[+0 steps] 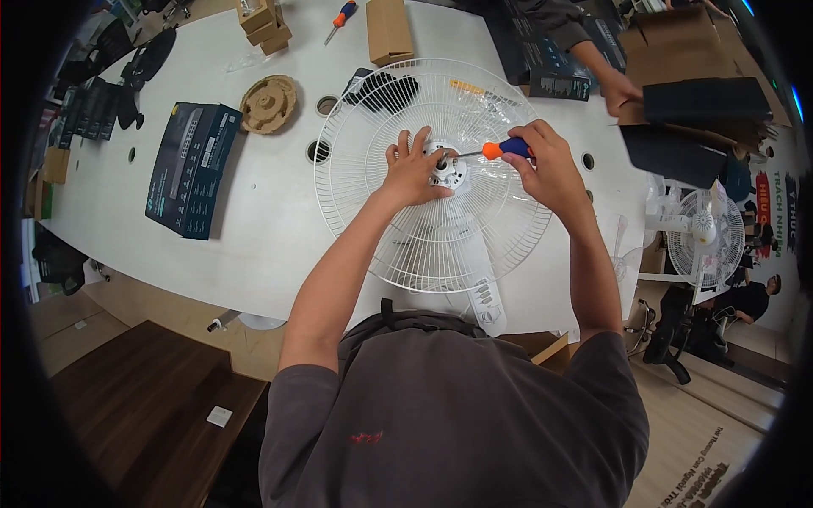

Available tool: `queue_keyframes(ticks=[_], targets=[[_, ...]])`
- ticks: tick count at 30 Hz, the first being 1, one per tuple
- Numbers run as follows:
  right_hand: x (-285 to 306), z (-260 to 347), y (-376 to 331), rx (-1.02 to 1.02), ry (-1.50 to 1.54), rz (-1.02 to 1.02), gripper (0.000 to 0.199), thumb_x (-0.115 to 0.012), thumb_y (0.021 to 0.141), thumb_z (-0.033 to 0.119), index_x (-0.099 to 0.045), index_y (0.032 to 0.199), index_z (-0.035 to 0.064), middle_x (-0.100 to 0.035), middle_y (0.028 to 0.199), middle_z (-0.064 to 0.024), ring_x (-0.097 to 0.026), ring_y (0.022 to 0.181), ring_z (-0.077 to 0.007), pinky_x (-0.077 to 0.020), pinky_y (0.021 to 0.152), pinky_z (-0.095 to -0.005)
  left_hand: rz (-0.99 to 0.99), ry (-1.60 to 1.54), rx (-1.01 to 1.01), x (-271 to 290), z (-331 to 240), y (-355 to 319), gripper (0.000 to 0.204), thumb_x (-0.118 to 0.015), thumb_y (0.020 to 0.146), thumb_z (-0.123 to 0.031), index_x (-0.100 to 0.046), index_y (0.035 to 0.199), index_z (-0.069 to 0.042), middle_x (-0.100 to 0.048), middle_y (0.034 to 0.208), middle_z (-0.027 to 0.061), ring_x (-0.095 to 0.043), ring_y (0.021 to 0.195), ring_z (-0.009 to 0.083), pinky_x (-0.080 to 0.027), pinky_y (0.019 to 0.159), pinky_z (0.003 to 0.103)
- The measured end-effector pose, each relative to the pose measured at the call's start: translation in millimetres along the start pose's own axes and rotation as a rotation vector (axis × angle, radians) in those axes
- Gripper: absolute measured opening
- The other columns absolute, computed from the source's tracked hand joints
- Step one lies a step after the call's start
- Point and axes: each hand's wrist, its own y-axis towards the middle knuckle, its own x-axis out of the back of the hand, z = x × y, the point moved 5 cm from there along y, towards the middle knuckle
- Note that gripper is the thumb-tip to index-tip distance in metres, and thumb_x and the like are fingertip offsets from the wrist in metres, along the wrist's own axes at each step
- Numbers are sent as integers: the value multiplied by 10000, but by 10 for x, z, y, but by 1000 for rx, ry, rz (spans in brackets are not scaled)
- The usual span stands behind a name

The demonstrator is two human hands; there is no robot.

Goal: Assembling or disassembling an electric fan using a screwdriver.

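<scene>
A round white wire fan grille (364, 212) lies flat on the white table (271, 229) in front of me. My left hand (412, 169) rests on its white centre hub (449, 172), fingers curled over the wires. In my right hand (546, 165) is a screwdriver with an orange and blue handle (506, 149). Its metal shaft points left, with the tip at the hub. The white fan body (489, 300) shows under the grille near the table's front edge.
A dark blue box (190, 168) lies to the left, a round brown moulded piece (269, 103) behind it. A second screwdriver (341, 19) and cardboard boxes (388, 30) sit at the back. Another person's hand (618, 89) holds a black flat thing at the right. An assembled white fan (703, 237) stands right.
</scene>
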Motion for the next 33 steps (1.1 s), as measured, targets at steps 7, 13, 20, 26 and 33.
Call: queue_keyframes(ticks=[7,13,20,26,33], targets=[[-45,-43,26,-27,11,15,308,-766,826,92,-650,1084,-31,-625,1009,-169,-659,863,-318,-536,764,-370,11,-21,13,15,-16,-17,871,-887,646,-480,-469,1407,-417,-172,1616,136,-23,1466,511,-98,1133,626],[-49,-40,55,-24,29,38,313,-761,827,98,-651,1091,-27,-628,1015,-169,-655,874,-325,-532,763,-375,11,-26,23,5,-9,-10,867,-889,648,-471,-470,1405,-407,-173,1618,131,-24,1475,493,-97,1141,619],[-70,-53,76,-6,-1,67,303,-751,828,93,-651,1089,-25,-630,1016,-167,-647,888,-334,-520,772,-389,-7,-16,19,7,-16,-6,890,-891,646,-471,-459,1420,-390,-181,1617,123,-32,1482,472,-109,1148,605],[-54,-31,144,0,-57,129,303,-757,825,107,-657,1084,-15,-632,1028,-163,-649,904,-337,-523,789,-386,-22,-13,17,-5,-11,1,905,-888,650,-480,-453,1433,-352,-184,1616,123,-47,1481,466,-117,1152,595],[-68,37,192,0,-151,172,317,-766,830,146,-665,1093,1,-622,1056,-163,-650,932,-327,-528,806,-380,-21,0,21,-21,-6,17,928,-886,650,-486,-435,1446,-328,-187,1613,118,-48,1480,470,-121,1157,588]])
